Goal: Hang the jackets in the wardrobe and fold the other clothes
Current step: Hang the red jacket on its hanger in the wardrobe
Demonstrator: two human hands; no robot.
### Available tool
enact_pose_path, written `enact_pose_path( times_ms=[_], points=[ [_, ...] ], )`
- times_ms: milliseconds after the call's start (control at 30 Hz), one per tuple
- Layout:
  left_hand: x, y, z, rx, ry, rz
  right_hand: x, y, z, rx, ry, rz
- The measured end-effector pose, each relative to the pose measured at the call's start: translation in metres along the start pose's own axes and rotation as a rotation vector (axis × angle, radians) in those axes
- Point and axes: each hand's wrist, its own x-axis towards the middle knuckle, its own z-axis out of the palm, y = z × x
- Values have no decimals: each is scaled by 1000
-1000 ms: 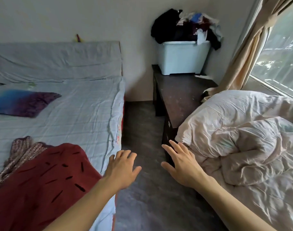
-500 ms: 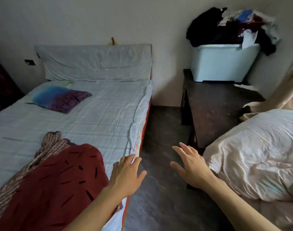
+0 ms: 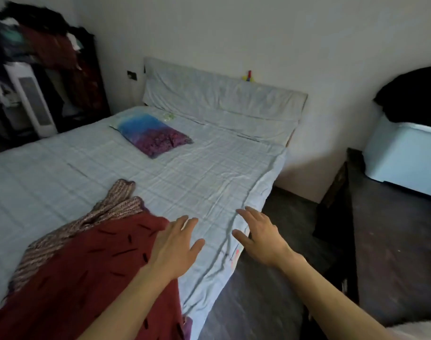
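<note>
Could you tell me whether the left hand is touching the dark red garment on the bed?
Cannot tell. In the head view the left hand overlaps the edge of the dark red garment, its straight fingers over the sheet, but contact or hovering is unclear.

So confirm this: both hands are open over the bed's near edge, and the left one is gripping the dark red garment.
Not quite. The head view shows the left hand open, fingers spread beside the dark red garment, gripping nothing. The right hand is open too.

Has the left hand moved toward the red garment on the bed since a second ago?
Yes. The left hand has gone leftward from over the floor beside the bed to overlap the red garment edge.
</note>
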Motion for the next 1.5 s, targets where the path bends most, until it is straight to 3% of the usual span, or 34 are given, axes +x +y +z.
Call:
enact_pose_path(
  times_ms=[400,700,867,1133,1500],
  points=[
    [48,-83,1,9,-3,-499,173,-18,63,45,-300,-346],
    [54,-106,-16,46,-5,-751,267,-54,81,97,-384,-537],
    [50,-137,-23,13,16,-813,284,-86,96,56,-429,-599],
    [78,-217,-21,-52,70,-771,326,-133,118,-31,-418,-596],
    [110,-309,23,-39,-150,-843,406,-150,222,16,-544,-482]
  ],
)
